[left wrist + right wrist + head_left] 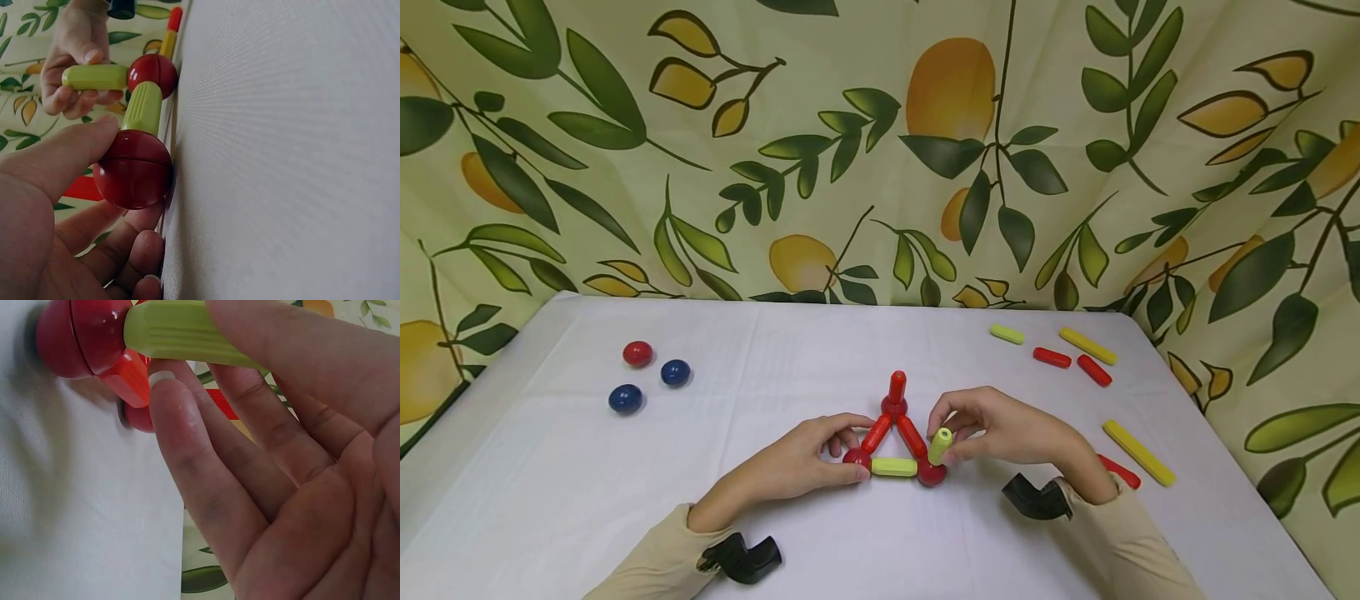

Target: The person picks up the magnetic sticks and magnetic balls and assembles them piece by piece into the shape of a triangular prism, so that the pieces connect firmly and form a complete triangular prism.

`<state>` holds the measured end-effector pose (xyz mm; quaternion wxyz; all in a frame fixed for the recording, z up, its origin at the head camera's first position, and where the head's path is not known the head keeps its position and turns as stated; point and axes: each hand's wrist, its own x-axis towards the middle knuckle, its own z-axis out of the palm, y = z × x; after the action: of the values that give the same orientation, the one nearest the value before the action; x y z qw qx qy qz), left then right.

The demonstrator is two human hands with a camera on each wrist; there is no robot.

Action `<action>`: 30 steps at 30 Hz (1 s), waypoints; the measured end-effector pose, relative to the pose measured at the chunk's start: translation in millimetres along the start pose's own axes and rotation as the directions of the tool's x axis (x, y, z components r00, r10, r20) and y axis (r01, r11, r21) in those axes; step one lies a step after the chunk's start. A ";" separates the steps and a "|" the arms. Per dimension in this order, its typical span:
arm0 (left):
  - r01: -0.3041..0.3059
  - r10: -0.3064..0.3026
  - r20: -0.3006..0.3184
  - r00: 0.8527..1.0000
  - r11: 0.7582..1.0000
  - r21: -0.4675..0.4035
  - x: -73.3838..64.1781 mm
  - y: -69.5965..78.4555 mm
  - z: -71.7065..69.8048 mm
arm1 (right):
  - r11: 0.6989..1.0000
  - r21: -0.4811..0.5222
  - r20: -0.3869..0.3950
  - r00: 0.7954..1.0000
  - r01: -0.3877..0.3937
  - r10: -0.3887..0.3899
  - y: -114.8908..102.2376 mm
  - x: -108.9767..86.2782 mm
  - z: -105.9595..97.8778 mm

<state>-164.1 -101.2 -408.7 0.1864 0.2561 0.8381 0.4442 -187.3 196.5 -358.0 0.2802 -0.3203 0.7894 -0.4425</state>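
Note:
A triangle of rods joined by red balls lies on the table in the head view. Its near side is a light green rod [894,467]; red rods [876,434] form the other two sides. With thumb and fingers, my left hand [801,457] grips the red ball at the left corner [132,178]. My right hand [1000,425] pinches a second light green rod [940,446], which stands up from the right corner's red ball [932,472]. In the right wrist view this rod's end [178,331] meets that ball. Another red rod [897,386] stands on the far corner's ball [893,407].
Beyond my left hand are a loose red ball [637,354] and two blue balls [626,398]. Several loose rods lie to the right, among them a yellow one [1138,452] and a short green one [1007,334]. A patterned cloth [850,208] hangs behind the white table [775,350].

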 end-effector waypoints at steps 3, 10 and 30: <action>-0.004 0.004 0.001 1.000 1.000 -0.003 0.0 -0.2 0.2 | 1.000 0.004 0.001 1.000 -0.006 0.006 0.6 0.1 0.3; -0.017 0.017 -0.003 1.000 1.000 0.003 0.2 -0.6 0.0 | 1.000 -0.008 0.007 1.000 -0.014 0.014 -0.2 1.3 1.8; 0.019 -0.019 0.007 1.000 1.000 0.006 -0.2 0.0 -0.7 | 0.998 -0.058 0.034 0.999 -0.016 0.018 3.8 2.8 5.0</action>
<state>-164.3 -101.8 -408.3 0.1928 0.2503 0.8410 0.4391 -186.4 193.3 -364.1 0.2882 -0.3291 0.7997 -0.4113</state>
